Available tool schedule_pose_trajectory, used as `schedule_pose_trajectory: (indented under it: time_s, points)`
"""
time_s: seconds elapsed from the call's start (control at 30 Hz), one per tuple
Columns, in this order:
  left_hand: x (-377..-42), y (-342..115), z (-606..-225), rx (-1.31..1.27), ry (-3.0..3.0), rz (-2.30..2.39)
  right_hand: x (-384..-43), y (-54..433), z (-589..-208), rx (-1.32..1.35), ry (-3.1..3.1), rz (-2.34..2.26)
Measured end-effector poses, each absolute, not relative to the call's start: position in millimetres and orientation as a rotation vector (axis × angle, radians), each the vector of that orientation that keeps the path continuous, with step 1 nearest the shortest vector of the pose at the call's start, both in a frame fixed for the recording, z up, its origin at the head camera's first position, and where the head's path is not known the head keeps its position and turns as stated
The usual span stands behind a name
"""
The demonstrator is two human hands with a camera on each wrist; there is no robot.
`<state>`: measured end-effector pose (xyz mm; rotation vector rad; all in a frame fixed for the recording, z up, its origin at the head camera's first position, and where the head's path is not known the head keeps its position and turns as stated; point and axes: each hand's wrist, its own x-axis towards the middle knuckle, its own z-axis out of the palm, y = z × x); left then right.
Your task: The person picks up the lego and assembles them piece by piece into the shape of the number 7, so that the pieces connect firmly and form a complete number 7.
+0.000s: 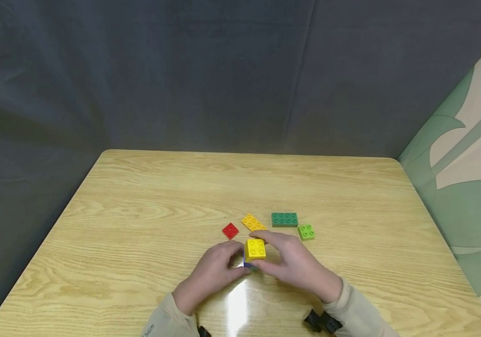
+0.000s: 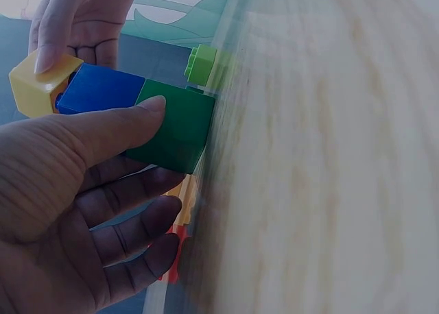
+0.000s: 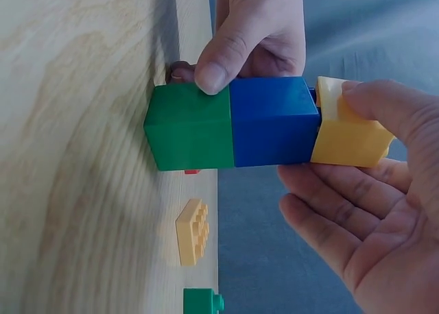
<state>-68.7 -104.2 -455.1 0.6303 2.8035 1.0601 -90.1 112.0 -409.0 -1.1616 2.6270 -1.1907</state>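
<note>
Yellow block (image 1: 255, 250) mostly hides blue block (image 3: 274, 123) in head view.

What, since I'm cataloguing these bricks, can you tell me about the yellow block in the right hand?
The yellow block is squarish, smooth and glossy, seemingly plastic, with four round studs on top, two by two. It stands studs up at the top of a small tower, directly over the blue block. It looks slightly tilted and not fully seated: a narrow gap shows between them in both wrist views. The right hand pinches its sides.
</note>
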Motion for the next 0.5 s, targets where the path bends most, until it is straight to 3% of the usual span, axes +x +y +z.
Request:
schedule_pose_trajectory:
  time_s: [0.5]
  points:
    - [-68.0, -104.4, -452.7, 0.608, 2.790, 1.054, -91.2, 111.3, -413.8, -1.224, 2.616, -1.243]
